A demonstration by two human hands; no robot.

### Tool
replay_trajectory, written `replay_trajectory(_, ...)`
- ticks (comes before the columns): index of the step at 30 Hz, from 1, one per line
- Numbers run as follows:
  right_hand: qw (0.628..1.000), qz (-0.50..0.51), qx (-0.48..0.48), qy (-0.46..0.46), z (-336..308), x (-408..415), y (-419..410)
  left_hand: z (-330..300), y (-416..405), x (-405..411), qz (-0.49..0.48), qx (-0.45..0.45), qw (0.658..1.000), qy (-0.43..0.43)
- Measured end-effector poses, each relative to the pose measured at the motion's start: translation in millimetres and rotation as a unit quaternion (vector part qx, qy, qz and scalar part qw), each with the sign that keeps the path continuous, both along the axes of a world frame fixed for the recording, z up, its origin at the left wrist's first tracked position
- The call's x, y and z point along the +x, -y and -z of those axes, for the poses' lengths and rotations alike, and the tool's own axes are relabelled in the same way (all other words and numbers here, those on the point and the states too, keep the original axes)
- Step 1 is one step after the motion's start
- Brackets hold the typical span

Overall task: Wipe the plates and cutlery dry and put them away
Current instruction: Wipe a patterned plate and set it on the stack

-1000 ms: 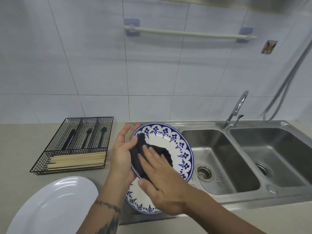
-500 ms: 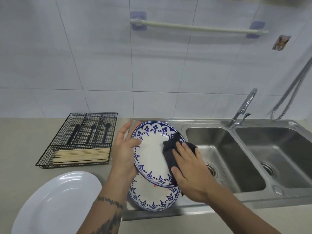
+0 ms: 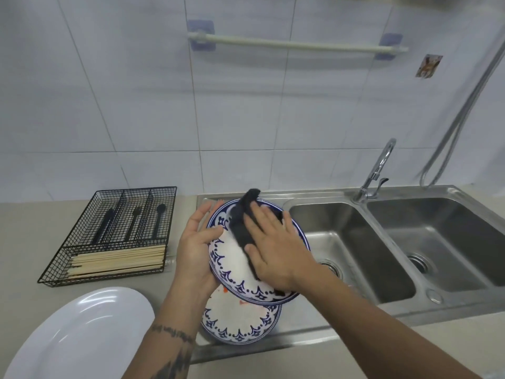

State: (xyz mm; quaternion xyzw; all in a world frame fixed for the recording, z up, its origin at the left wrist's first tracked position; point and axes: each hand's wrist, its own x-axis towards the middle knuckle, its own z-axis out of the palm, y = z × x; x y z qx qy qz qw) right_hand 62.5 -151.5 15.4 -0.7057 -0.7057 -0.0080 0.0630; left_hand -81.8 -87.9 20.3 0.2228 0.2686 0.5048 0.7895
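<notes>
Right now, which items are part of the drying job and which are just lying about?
In the job: held plate, dark cloth, left hand, right hand, second plate, white platter, cutlery basket.
Lying about: faucet, towel rail, hose.

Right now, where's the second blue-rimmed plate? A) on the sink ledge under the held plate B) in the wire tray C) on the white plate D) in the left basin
A: the second plate lies flat on the sink ledge, partly under the held plate that the left hand holds and the right hand wipes with a dark cloth.
</notes>
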Motion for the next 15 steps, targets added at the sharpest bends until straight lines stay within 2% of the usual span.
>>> replay_trajectory(3,0.998,0.033,0.01,0.051,4.1,12.2,7.8,-1.4,-3.9,-9.4,-0.017,0.028,0.999,-0.015)
replay_trajectory(5,0.998,0.041,-0.003,0.054,6.5,11.6,16.9,-1.5,-9.0,-14.5,-0.024,0.038,0.999,-0.022)
replay_trajectory(10,0.996,0.035,-0.018,-0.078,-1.6,-6.0,41.6,1.4,-16.2,-19.5,-0.04,0.023,0.999,-0.011)
replay_trajectory(15,0.981,-0.024,-0.034,-0.187,-11.0,-26.4,68.6,1.1,-22.3,-16.2,-0.079,-0.007,0.996,-0.029)
